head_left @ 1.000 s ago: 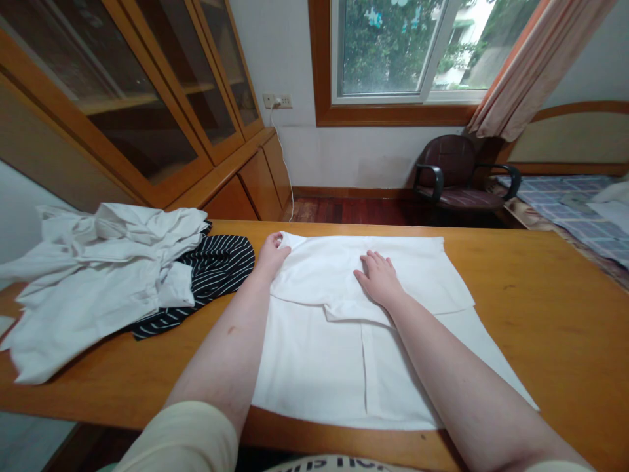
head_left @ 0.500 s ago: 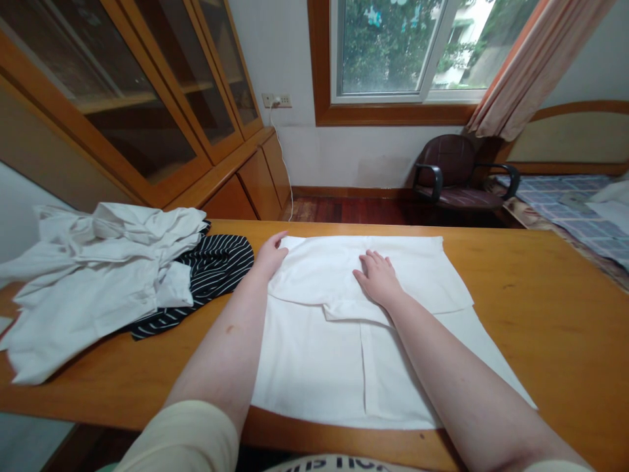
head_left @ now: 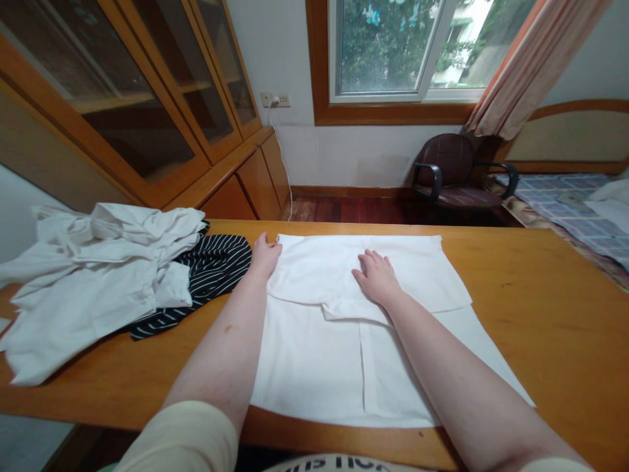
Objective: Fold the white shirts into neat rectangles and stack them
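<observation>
- White garment (head_left: 344,354) lies flat mid-surface (head_left: 540,308); the far part is folded over, the near half is in a single layer.
- Left hand (head_left: 265,255): grip slack, fingers flat at the far-left corner, holding nothing.
- Right hand (head_left: 377,278): open palm pressing the folded flap.
- Crumpled white clothes (head_left: 98,275) and striped garment (head_left: 216,269) lie heaped at left.

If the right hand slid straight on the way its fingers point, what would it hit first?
Nothing solid, it seems. The right hand lies flat on the white cloth; ahead is only more cloth, then the far edge of the table.
</observation>
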Tool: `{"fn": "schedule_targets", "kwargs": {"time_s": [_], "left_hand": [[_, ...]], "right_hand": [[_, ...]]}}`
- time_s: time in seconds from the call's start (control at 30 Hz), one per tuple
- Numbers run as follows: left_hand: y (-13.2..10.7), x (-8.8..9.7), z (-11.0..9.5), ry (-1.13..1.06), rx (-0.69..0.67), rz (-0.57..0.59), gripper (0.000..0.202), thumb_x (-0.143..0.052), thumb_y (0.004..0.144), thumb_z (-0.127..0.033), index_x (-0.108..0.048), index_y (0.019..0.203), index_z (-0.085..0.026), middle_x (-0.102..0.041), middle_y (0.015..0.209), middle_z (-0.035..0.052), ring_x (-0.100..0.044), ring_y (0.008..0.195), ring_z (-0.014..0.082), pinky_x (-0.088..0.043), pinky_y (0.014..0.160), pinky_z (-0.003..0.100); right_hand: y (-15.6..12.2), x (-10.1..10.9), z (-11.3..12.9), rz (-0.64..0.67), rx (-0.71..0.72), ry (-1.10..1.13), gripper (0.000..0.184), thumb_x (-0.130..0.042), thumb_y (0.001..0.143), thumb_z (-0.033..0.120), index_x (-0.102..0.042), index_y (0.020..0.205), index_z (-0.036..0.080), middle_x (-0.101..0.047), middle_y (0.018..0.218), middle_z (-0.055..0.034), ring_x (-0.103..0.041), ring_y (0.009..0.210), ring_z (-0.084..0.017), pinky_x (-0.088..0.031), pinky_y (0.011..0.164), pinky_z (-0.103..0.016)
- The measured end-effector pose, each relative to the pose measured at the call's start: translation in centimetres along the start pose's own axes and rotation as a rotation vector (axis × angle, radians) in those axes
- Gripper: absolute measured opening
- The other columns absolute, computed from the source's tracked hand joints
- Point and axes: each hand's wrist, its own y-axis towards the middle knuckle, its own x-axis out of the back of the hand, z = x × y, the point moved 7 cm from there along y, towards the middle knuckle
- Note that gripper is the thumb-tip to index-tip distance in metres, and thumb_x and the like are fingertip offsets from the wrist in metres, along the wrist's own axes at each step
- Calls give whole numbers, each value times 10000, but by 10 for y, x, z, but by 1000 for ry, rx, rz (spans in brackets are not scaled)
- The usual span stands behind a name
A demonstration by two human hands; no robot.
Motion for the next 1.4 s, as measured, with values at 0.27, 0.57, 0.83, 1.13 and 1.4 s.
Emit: {"fn": "schedule_targets", "kwargs": {"time_s": [0.27, 0.57, 0.83, 1.13, 1.4], "left_hand": [[-40, -30, -62, 389, -527, 352, 490, -477, 859, -312, -499, 1329, -177, -461, 1410, 106, -392, 1312, 259, -244, 1121, 392], [-30, -46, -26, 572, -211, 403, 728, -359, 888, -516, -229, 1466, -91, -114, 1542, 188, -80, 1428, 292, -113, 1132, 502], [-28, -47, -25, 576, -201, 329, 748, -317, 880, -557, -225, 1473, -109, -131, 1543, 175, -100, 1428, 291, -82, 1132, 530], [-29, -45, -24, 587, -250, 300, 778, -326, 867, -592, -236, 1470, -109, -136, 1543, 169, -104, 1429, 287, -74, 1123, 549], [-30, -41, -27, 568, -246, 288, 777, -382, 844, -605, -275, 1459, -141, -162, 1540, 161, -136, 1423, 288, -85, 1130, 521]], "right_hand": [[0, 0, 1, -3, 10, -4, 476, -451, 889, 414, -489, 1285, 153, -390, 1456, -125, -295, 1355, -264, -158, 1111, -472], [0, 0, 0, 5, 22, -2, 486, -448, 892, 417, -483, 1295, 147, -393, 1455, -127, -303, 1352, -260, -162, 1113, -468], [-1, -1, 1, 30, 39, -30, 526, -380, 921, 442, -448, 1351, 148, -350, 1485, -117, -275, 1373, -257, -159, 1120, -455], [5, 16, -84, 24, -280, -166, 746, -282, 883, 635, -272, 1473, 179, -189, 1544, -143, -177, 1407, -297, -163, 1106, -476], [8, 44, -153, 5, -400, -213, 783, -230, 878, 637, -246, 1473, 129, -210, 1538, -144, -197, 1397, -271, -203, 1093, -438]]}}
